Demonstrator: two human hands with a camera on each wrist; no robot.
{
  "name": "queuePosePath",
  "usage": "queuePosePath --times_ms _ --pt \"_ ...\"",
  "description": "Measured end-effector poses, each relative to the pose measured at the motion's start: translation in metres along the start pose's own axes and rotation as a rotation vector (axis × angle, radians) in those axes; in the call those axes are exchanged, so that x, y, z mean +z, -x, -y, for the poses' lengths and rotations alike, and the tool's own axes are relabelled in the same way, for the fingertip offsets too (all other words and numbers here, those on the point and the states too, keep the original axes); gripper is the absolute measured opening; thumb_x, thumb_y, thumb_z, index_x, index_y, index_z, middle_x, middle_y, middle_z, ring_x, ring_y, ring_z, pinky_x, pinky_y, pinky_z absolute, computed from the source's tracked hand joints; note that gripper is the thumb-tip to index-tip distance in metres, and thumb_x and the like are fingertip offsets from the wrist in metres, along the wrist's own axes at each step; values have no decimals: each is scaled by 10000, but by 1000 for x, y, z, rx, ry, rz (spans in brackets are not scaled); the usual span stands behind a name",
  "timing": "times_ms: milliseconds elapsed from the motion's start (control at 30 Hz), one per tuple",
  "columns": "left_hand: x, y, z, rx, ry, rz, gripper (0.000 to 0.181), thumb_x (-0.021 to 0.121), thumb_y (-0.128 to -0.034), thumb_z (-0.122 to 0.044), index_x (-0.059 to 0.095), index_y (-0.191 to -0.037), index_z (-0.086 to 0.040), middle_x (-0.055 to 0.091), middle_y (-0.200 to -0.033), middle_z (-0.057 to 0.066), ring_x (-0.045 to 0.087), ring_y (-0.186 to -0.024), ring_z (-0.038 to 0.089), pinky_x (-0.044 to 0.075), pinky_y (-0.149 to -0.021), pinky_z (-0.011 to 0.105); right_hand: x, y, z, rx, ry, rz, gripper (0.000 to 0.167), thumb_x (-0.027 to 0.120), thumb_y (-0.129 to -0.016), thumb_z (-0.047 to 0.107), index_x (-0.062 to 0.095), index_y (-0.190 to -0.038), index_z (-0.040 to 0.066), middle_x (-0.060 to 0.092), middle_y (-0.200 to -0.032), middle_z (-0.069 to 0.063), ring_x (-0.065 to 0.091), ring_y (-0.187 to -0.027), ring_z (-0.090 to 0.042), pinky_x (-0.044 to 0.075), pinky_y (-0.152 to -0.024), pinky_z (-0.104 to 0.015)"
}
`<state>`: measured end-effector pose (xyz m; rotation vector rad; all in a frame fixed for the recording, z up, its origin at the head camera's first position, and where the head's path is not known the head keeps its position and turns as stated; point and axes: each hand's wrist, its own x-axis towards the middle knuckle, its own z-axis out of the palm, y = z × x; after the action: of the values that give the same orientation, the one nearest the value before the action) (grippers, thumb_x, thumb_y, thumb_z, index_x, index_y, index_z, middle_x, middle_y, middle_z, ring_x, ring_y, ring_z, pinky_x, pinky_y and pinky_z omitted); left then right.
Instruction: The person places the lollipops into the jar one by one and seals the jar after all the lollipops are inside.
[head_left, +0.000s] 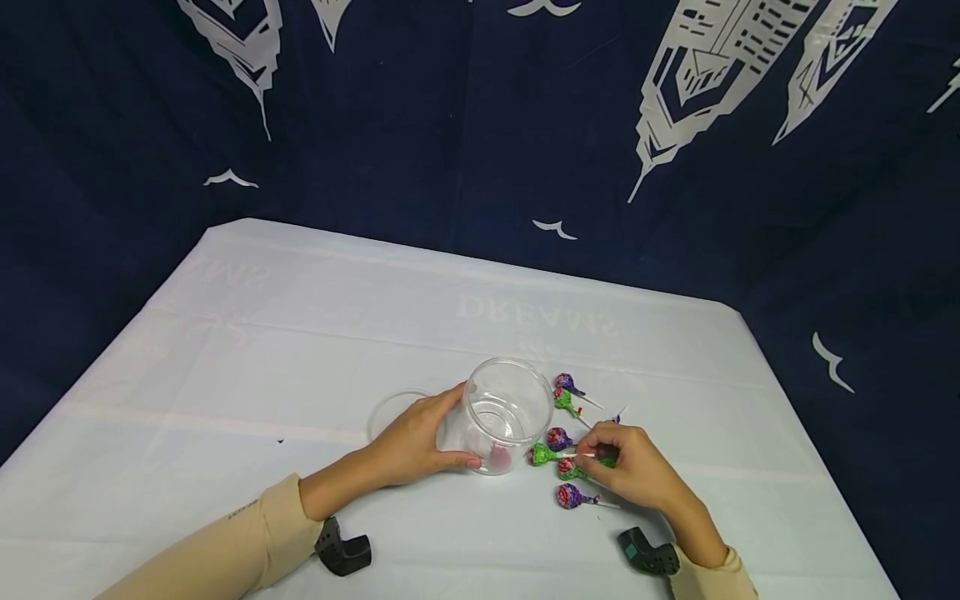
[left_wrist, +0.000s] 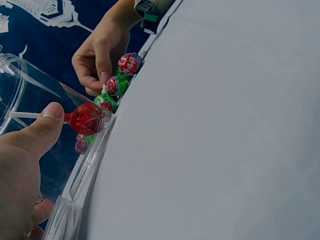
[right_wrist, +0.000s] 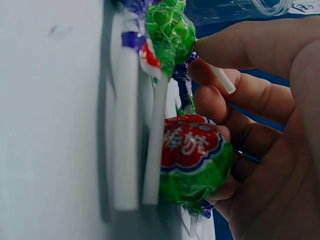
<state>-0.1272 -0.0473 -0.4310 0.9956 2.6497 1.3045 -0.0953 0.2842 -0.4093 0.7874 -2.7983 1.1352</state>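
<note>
The green-wrapped lollipop (head_left: 540, 455) lies just right of the clear jar (head_left: 512, 417), candy end toward it, long axis running rightward into the pinch of the nearer right hand (head_left: 633, 463), while the left hand (head_left: 416, 437) grips the jar

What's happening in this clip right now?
A person's left grip holds a clear jar upright on a white tabletop, with a red lollipop inside. The right grip pinches the stick of a green-wrapped lollipop just beside the jar. More purple and green lollipops lie outside the jar, around the right grip.
</note>
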Motion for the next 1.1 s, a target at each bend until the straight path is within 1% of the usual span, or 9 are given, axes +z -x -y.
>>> queuePosePath --times_ms 167,467,667,767,1100 --pt "-1 1 -1 -14 0 5 992 853 -753 -428 353 -1517 -40 485 -1469 140 488 -1290 359 395 -1066 513 0 0 0 2 -20 -1 213 772 -805 -15 705 -798 186 632 -787 122 541 -699 -29 496 -596 -226" --pt "-1 1 -2 -10 4 -1 995 854 -751 -428 352 -1515 -34 486 -1467 149 488 -1288 367 392 -1063 524 0 0 0 6 -69 -10 226 751 -798 -60 704 -778 160 604 -749 112 506 -670 -19 460 -548 -209" --pt "-2 1 -3 -15 7 4 1000 851 -756 -428 346 -1513 -14 486 -1461 169 484 -1290 378 395 -1060 531 0 0 1 -21 -78 -47 261 737 -775 -111 703 -773 148 579 -722 110 465 -631 -8 411 -496 -197" --pt "-2 1 -4 -17 3 6 1000 853 -754 -424 345 -1518 -27 484 -1467 156 479 -1299 370 388 -1071 520 0 0 1 -29 -88 -61 273 730 -773 -126 704 -775 146 575 -717 100 452 -615 -9 392 -474 -199" --pt "-2 0 -2 -5 -3 5 991 854 -756 -421 351 -1514 -28 491 -1461 148 481 -1301 361 388 -1074 511 1 -1 1 -58 -143 -107 266 738 -767 -153 709 -803 108 606 -730 26 438 -568 -19 362 -413 -218"
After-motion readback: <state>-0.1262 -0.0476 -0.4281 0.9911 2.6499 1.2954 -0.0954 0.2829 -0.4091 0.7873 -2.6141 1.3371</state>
